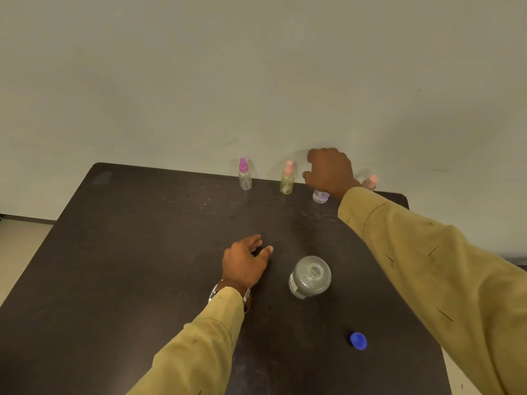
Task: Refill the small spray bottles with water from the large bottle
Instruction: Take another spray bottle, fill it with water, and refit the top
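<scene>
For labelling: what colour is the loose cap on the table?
The cap is blue; head view.

No text can be read anywhere. A pale label [295, 285] is seen on the side of the large bottle [310, 276], but its print is too blurred.

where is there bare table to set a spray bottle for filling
Widest bare stretch: the left half of the table, from the left hand to the left edge. Free: the band between the spray bottles and the large bottle, and the near strip between left sleeve and blue cap. Crowded: the far edge, where the right hand grips the third bottle.
</scene>
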